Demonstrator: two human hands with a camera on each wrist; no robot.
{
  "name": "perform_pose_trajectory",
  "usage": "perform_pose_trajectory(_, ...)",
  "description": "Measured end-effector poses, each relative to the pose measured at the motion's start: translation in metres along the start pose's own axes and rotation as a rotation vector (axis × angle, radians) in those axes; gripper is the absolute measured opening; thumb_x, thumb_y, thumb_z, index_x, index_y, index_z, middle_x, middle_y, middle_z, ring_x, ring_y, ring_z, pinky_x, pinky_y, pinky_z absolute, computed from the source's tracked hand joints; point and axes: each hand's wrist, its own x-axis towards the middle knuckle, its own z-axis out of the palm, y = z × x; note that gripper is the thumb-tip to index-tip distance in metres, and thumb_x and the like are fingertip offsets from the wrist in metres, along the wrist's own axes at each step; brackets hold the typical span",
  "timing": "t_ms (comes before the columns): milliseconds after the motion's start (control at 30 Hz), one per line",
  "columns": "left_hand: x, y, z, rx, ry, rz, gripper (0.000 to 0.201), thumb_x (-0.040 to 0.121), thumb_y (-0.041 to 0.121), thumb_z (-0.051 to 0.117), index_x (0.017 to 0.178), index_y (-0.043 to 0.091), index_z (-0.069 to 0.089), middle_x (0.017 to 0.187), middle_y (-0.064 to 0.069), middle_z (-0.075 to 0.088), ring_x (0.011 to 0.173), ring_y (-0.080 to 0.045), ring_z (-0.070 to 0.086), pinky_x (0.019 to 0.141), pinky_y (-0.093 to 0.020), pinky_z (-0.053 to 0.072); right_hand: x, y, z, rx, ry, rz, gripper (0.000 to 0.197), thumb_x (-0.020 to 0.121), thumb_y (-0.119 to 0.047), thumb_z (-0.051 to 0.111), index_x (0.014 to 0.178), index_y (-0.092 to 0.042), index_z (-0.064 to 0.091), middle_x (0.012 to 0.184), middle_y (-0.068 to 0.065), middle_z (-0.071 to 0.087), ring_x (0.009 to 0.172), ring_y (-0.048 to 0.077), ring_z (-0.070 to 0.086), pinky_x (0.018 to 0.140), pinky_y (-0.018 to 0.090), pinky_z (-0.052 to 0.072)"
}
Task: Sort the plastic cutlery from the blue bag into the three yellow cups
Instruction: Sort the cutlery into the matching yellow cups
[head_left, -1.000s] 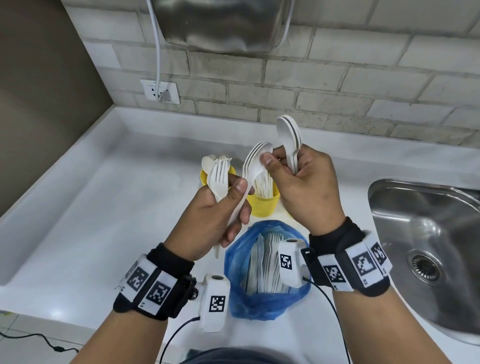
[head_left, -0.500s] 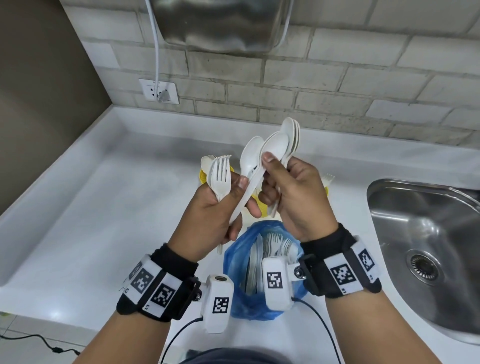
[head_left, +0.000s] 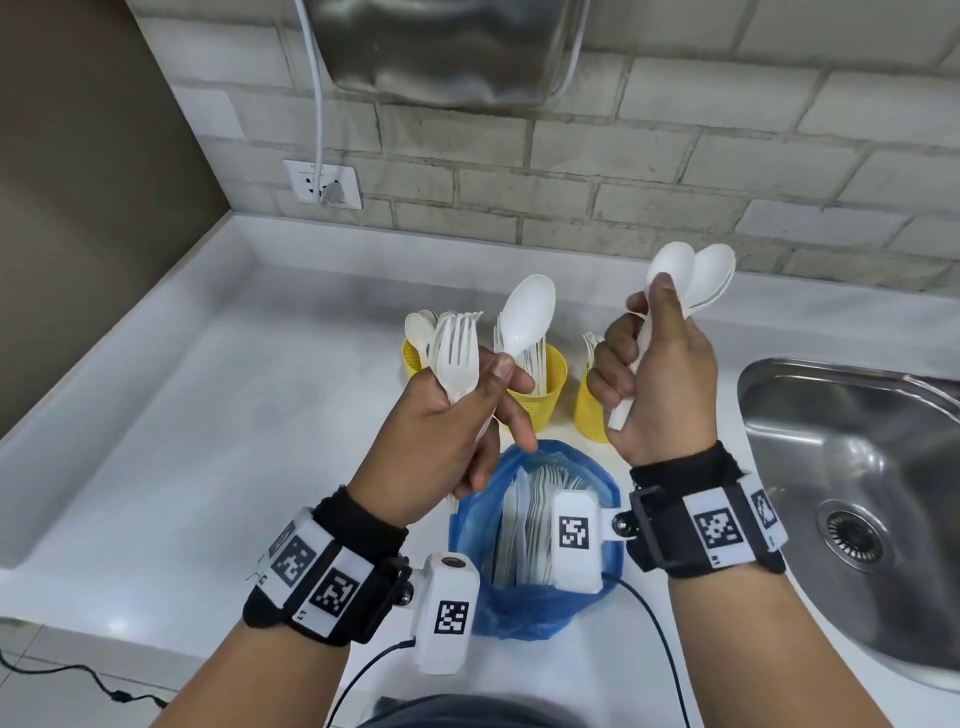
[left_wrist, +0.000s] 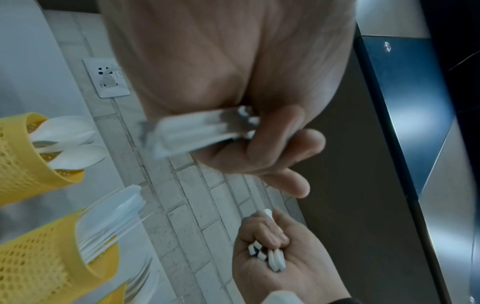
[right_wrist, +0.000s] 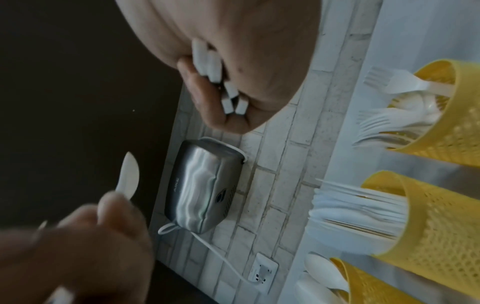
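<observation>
- White desk (head_left: 218, 415) under a brick wall, sink (head_left: 852, 467) at right.
- Left hand (head_left: 441, 431) grips forks (head_left: 457, 358) and one spoon (head_left: 527, 314).
- Three yellow cups (head_left: 545, 389) are already part-filled.
- Blue bag (head_left: 519, 608) holds more cutlery, so much sorting remains.
- Right hand (head_left: 660, 379) clutches several spoons (head_left: 691, 275).

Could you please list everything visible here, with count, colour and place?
yellow cups: three, yellow, in a row behind the bag; left holds spoons, right holds forks.
blue bag: one, blue, near counter edge, white cutlery inside.
spoons: several, white, held by the right hand.
forks: a few, white, held by the left hand.
single spoon: one, white, held by the left hand.
sink: one, steel, at right.
socket: one, white, on the brick wall.
metal appliance: one, silver, on the wall.
left hand: grips forks and spoon.
right hand: grips spoons.
</observation>
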Motion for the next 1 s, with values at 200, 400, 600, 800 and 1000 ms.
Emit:
perform_pose_trajectory(200,0.001,0.002,0.005,-0.07,-0.054,-0.023,0.04,0.096,0.049,0.047,0.097,0.012,0.062,0.069,-0.012,0.07,0.032,-0.016,0.041,0.037,-0.017,0.031,-0.022,0.005,0.006,-0.239,-0.389,-0.048,0.034,0.093,-0.041,0.069,0.078,-0.013,0.059,0.057,0.009,0.029,0.035,0.014,0.025,0.039,0.019,0.023)
perform_pose_trajectory(400,-0.002,0.001,0.002,-0.08,-0.121,-0.03,0.042,0.098,0.047,0.046,0.106,0.011,0.065,0.071,-0.015,0.07,0.033,-0.016,0.043,0.036,-0.019,0.033,-0.025,0.005,0.019,-0.306,-0.234,-0.157,0.025,0.102,-0.013,0.059,0.078,-0.008,0.053,0.047,0.007,0.037,0.034,0.018,0.03,0.038,0.021,0.028)
perform_pose_trajectory(600,-0.004,-0.006,-0.005,-0.011,-0.149,-0.053,0.041,0.1,0.049,0.045,0.108,0.02,0.073,0.05,-0.01,0.048,0.031,-0.017,0.029,0.042,-0.023,0.026,-0.008,-0.009,0.013,0.188,0.023,-0.043,0.023,0.101,-0.013,0.049,0.081,-0.005,0.056,0.069,0.011,0.058,0.058,0.027,0.057,0.058,0.035,0.051)
perform_pose_trajectory(800,0.0,-0.008,-0.005,-0.097,-0.116,-0.127,0.043,0.092,0.055,0.06,0.108,0.017,0.074,0.06,0.0,0.025,0.046,-0.012,0.018,0.043,-0.021,0.016,-0.004,-0.019,0.0,0.106,0.112,-0.204,0.018,0.1,-0.01,0.047,0.083,-0.012,0.046,0.057,0.006,0.037,0.04,0.02,0.034,0.044,0.024,0.032)
perform_pose_trajectory(1000,0.002,-0.007,0.004,-0.115,-0.101,-0.145,0.039,0.091,0.057,0.057,0.095,0.02,0.065,0.066,-0.005,0.017,0.047,-0.012,0.014,0.043,-0.018,0.015,-0.024,-0.002,-0.004,-0.469,-0.234,-0.313,0.034,0.095,-0.027,0.071,0.067,-0.01,0.061,0.044,-0.008,0.042,0.037,0.014,0.035,0.046,0.026,0.03)
